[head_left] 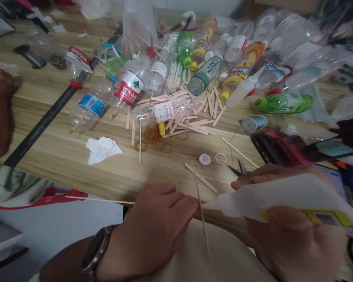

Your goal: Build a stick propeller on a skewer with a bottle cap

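My left hand (153, 227), a watch on its wrist, pinches a long thin wooden stick (100, 199) that sticks out to the left. At its fingertips a second thin stick (204, 225) crosses, slanting down toward my lap. My right hand (297, 239) is wrapped around a white squeeze bottle (276, 192) with a yellow label, tipped on its side. The bottle's narrow nozzle points left and meets the crossing stick beside my left fingertips. Whether any liquid comes out cannot be made out. A flat craft stick (200, 177) lies just beyond on the table.
Plastic bottles (207, 74) and craft sticks (191, 125) crowd the back of the wooden table (55, 156). Rubber bands (153, 134), a crumpled tissue (102, 150), scissors (238, 169) and a red power tool (282, 149) lie nearer. Another person's hand (0, 94) is at left.
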`<state>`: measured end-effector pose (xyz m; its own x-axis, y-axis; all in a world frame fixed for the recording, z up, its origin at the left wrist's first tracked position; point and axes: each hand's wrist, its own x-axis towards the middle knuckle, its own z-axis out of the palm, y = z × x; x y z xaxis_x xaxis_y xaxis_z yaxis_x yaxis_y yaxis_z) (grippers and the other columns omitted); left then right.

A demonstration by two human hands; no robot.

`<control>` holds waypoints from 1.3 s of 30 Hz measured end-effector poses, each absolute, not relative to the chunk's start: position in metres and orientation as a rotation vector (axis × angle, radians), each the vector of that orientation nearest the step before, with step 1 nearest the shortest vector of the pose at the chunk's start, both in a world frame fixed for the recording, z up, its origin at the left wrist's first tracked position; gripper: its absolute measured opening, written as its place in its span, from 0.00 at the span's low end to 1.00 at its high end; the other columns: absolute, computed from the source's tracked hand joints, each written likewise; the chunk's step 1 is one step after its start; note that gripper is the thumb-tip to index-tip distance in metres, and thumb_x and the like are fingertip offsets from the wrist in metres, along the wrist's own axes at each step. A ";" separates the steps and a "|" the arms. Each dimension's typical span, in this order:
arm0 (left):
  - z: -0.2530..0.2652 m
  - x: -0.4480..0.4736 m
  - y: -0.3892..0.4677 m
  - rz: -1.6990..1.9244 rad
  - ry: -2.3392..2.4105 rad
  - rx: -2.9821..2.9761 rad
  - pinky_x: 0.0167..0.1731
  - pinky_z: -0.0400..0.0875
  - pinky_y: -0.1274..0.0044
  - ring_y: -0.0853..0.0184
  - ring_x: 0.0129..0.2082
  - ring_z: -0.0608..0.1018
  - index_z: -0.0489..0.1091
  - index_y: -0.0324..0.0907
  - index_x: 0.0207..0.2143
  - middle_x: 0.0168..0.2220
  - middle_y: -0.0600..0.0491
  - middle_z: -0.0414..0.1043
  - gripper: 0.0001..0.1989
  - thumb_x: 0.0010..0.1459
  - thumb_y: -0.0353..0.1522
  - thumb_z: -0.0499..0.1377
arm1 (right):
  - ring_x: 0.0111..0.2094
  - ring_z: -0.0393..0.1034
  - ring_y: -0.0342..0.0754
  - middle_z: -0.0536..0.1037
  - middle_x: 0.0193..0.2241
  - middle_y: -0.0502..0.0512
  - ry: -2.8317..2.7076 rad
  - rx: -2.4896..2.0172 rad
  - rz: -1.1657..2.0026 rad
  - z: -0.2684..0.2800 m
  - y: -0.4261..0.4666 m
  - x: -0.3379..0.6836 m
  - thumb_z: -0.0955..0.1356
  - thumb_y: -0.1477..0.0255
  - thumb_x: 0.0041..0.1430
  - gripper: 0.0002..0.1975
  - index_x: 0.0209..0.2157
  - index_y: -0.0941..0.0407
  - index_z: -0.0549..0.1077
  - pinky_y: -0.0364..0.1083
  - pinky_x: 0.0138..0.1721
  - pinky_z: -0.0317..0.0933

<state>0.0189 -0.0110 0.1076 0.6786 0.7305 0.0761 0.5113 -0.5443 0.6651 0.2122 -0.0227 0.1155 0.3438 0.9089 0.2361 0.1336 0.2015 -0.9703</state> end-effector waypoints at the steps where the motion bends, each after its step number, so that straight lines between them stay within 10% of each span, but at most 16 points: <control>1: 0.108 0.019 -0.011 0.470 0.949 2.269 0.31 0.63 0.71 0.62 0.30 0.71 0.71 0.40 0.33 0.30 0.52 0.76 0.11 0.63 0.25 0.49 | 0.27 0.70 0.50 0.74 0.27 0.52 -1.096 -1.240 0.740 0.114 -0.022 0.212 0.75 0.56 0.49 0.15 0.31 0.52 0.75 0.47 0.20 0.61; 17: 0.107 0.021 -0.010 0.583 0.978 2.114 0.29 0.58 0.75 0.67 0.28 0.69 0.69 0.40 0.33 0.26 0.55 0.72 0.10 0.65 0.27 0.51 | 0.23 0.66 0.47 0.72 0.22 0.48 -0.726 -1.246 0.817 0.114 -0.014 0.201 0.78 0.52 0.34 0.22 0.23 0.52 0.72 0.45 0.21 0.57; 39: 0.110 0.020 -0.010 0.710 0.942 2.048 0.28 0.58 0.78 0.69 0.28 0.69 0.68 0.42 0.36 0.27 0.57 0.71 0.07 0.65 0.25 0.52 | 0.25 0.69 0.56 0.75 0.23 0.53 -0.784 -1.156 0.922 0.120 -0.013 0.219 0.77 0.50 0.38 0.17 0.29 0.42 0.77 0.48 0.13 0.57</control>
<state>0.0200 -0.0097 0.1103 0.5737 0.8021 0.1659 0.3805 -0.4403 0.8132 0.2186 -0.0132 0.1199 0.4238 0.9046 0.0464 -0.1912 0.1394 -0.9716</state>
